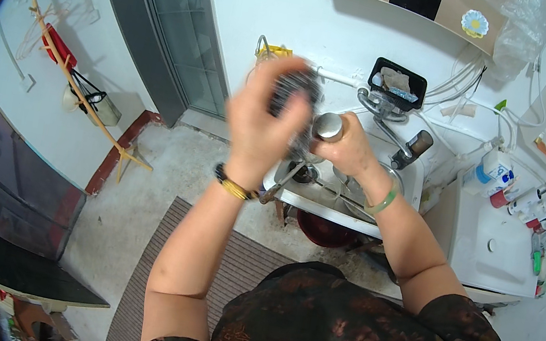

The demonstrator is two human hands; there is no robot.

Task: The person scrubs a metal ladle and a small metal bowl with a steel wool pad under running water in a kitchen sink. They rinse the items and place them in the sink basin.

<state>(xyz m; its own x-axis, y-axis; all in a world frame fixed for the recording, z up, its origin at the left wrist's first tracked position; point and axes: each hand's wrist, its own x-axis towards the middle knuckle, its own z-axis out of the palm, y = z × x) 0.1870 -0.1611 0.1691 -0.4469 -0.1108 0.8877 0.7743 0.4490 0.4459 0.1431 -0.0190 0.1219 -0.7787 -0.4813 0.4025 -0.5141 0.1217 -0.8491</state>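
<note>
Over the sink, my left hand (264, 112) is blurred by motion, its fingers and thumb around a dark, streaked thing (294, 93) too blurred to name. Close beside it, my right hand (347, 145) grips a silver metal handle (329, 126) with its round end facing up; what it joins to is hidden. Below both hands is a white sink (295, 198). Inside it lie a long thin metal utensil (334, 191) and a metal bowl (399, 178), partly covered by my right wrist. A wooden-ended handle (272, 192) sticks out over the sink's front rim.
A metal faucet (392, 136) and a black plastic tray (398, 86) with sponges stand behind the sink. To the right is another white basin (497, 257) with bottles at its back. Below is a dark red tub (325, 231); a ribbed mat (166, 261) lies on the floor.
</note>
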